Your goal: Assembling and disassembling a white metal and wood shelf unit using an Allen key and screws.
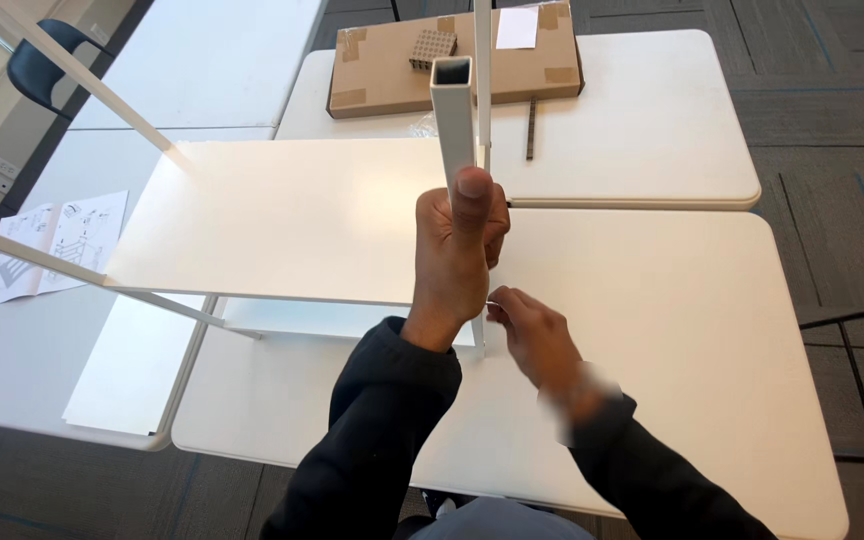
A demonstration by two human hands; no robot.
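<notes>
My left hand (457, 255) is wrapped around a white square metal tube (453, 110) that stands upright, thumb pressed up against its side; the tube's open top end faces me. The tube is a leg at the near corner of a white shelf panel (282, 215). My right hand (530, 335) sits lower, just right of the tube's base, with fingertips pinched together on something small and thin that I cannot make out. Both sleeves are dark.
Other white legs (82, 75) slant off the panel's left corners. A flat cardboard box (392, 65) with a small brown part and white paper lies at the back. An instruction sheet (47, 245) lies at left. White tables (652, 330) stand on grey carpet; a dark chair (42, 65) is far left.
</notes>
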